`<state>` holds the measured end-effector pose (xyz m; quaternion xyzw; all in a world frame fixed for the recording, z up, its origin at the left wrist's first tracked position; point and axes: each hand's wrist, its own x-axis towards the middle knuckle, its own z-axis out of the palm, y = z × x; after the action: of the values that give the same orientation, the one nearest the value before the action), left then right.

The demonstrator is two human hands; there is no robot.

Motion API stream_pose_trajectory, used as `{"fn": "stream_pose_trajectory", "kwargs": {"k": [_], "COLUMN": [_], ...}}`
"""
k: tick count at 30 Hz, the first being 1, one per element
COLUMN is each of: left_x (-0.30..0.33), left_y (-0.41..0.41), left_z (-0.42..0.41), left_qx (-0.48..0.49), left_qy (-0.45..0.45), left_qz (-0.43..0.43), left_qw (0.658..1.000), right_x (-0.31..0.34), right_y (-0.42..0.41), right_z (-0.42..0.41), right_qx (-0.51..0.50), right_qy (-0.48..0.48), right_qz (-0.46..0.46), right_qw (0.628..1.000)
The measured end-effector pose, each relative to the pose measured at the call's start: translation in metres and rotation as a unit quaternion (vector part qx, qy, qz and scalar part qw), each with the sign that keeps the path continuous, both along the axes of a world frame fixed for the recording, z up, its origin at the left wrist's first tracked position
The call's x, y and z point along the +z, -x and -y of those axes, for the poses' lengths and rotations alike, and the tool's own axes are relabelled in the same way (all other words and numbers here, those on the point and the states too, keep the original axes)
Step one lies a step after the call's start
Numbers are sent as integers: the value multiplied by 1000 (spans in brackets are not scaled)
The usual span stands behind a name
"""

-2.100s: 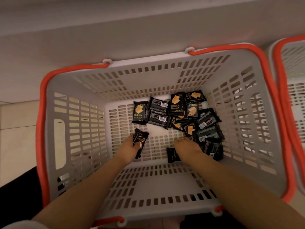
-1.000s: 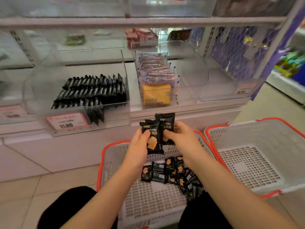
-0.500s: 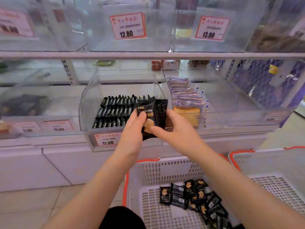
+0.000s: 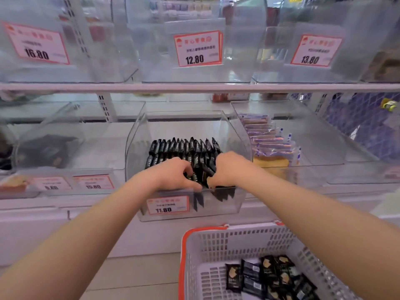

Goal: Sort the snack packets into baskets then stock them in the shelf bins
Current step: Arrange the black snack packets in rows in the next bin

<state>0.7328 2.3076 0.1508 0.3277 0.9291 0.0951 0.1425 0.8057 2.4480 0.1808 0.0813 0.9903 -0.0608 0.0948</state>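
Observation:
Both my hands reach into the clear shelf bin labelled 11.80. My left hand and my right hand pinch a few black snack packets between them and hold them upright at the front of the bin. Behind them stand rows of the same black packets. Below at the right stands a white basket with an orange rim, and several black packets lie loose in its bottom.
A neighbouring clear bin to the right holds purple-wrapped cakes. More clear bins with price tags line the upper shelf just above my hands. To the left, a bin holds dark packets. Tiled floor lies beside the basket.
My hands lifted packets from the basket, carried them up to the shelf, and have now lowered them into the front of the 11.80 bin. The view rose from basket to shelf.

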Motion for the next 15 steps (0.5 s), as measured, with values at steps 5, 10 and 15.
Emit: {"fn": "stream_pose_trajectory", "kwargs": {"k": [5,10,15], "left_x": [-5,-14,-21], "left_y": [14,20,24], "left_z": [-3,-8,-6], "left_qx": [-27,-39,-67], "left_qy": [67,72,19], "left_qz": [35,13,0], "left_qw": [997,997,998], "right_x": [-14,-23,-12], "right_y": [15,17,16], "right_z": [5,-4,-16], "right_qx": [4,11,58], "right_qy": [-5,73,112], "right_qz": [123,89,147], "right_qw": [992,993,981]}}
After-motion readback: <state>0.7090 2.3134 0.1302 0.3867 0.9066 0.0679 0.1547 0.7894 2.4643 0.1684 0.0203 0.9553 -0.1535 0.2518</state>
